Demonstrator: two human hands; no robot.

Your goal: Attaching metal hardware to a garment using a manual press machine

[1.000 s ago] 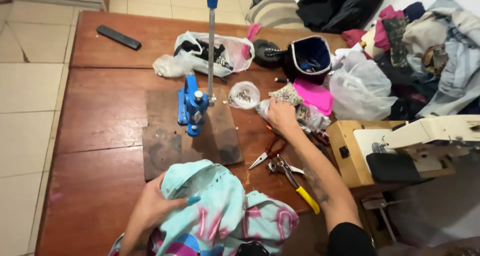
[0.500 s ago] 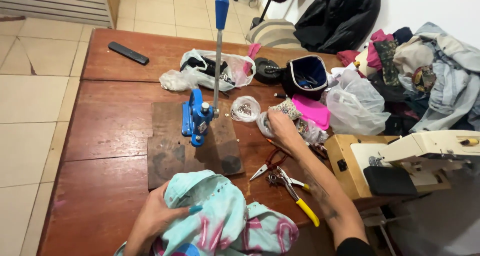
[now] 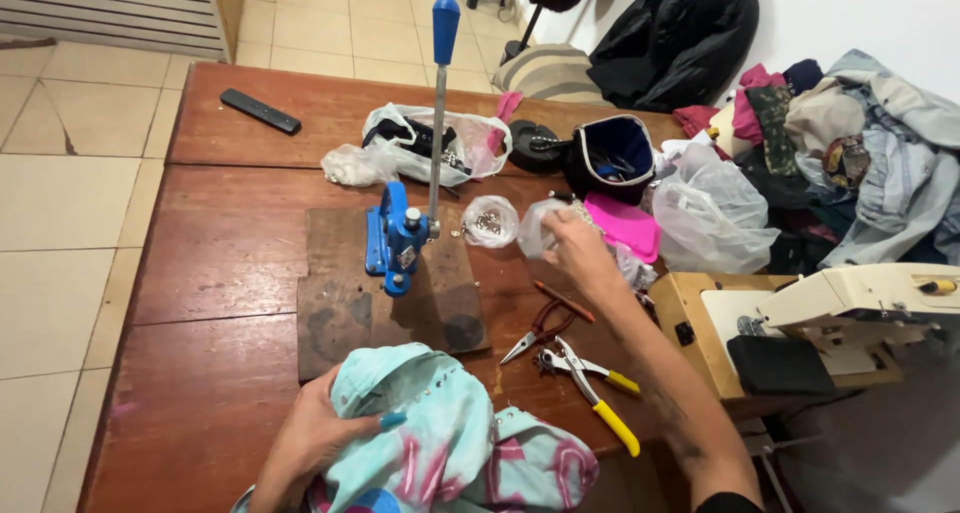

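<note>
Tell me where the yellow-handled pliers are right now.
In the head view, the yellow-handled pliers lie on the wooden table, right of the light-blue garment, beside the red-handled pliers.

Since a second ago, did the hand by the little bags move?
Yes, slightly. The right hand has drawn back from the pink pouch toward the blue press, and now pinches a small clear bag.

A single head-worn camera looks steeply down and forward over the wooden table (image 3: pixel 230 263), close enough that both forearms enter from the bottom edge. It faces the far tiled floor (image 3: pixel 90 163) and takes in clutter at right; the near table edge is probably out of frame.
</note>
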